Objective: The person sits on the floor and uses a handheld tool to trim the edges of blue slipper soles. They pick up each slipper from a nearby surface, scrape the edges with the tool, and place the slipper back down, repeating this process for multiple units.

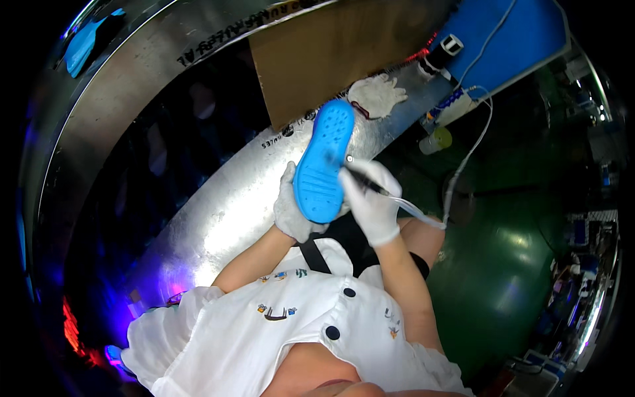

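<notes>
A bright blue foam shoe (321, 185) is held out over the metal bench, its sole turned up, with dimples toward the far end and ridges at the near end. My left hand (291, 213), in a greyish glove, cups its near end from the left and below; part of the fingers is hidden. In my white-gloved right hand (374, 210) is a black pen-like tool (366, 180) with a pale cord trailing right. Its tip is blurred beside the right edge of the sole, so I cannot tell whether it touches.
Beyond the shoe, a brown cardboard sheet (317, 59) stands by the metal bench (211, 205). White gloves (377, 96) lie there, near a black-and-white cylinder (440, 56). The dark conveyor (159, 152) runs at left. A power strip (456, 109) and looping cable (469, 159) are at right.
</notes>
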### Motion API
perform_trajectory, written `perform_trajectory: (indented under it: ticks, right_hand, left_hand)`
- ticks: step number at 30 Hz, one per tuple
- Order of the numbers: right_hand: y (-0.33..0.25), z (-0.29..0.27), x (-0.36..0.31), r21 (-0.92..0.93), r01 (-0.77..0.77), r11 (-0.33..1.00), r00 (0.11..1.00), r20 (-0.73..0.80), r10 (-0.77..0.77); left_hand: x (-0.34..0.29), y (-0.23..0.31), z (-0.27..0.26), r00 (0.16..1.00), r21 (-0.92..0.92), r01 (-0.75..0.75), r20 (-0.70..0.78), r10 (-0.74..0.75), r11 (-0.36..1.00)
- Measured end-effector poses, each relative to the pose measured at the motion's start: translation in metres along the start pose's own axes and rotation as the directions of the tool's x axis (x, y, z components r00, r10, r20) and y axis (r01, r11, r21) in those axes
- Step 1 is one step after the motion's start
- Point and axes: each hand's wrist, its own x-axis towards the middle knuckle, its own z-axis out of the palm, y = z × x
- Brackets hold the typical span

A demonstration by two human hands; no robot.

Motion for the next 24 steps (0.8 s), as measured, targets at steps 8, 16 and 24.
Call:
perform_trajectory:
  ticks: [8,16,24]
  right_hand:
    - [-0.033,-0.011,0.008,0.167,0.157,0.973,0.988,-0.02,-0.156]
    - [-0.051,-0.005,-0.012,0.27,0.165,0.949,0.982,0.041,-0.182]
    - [-0.057,0.001,-0.025,0.15,0.204,0.968,0.979,-0.024,-0.203]
  left_hand:
    - [0.011,-0.016,0.02,0.999,0.127,-0.029,0.041,0.024,0.992]
    - [0.014,-0.005,0.017,0.989,0.22,-0.137,-0.031,0.147,0.966]
    - [0.024,0.005,0.023,0.977,0.204,-0.21,0.005,0.213,0.956]
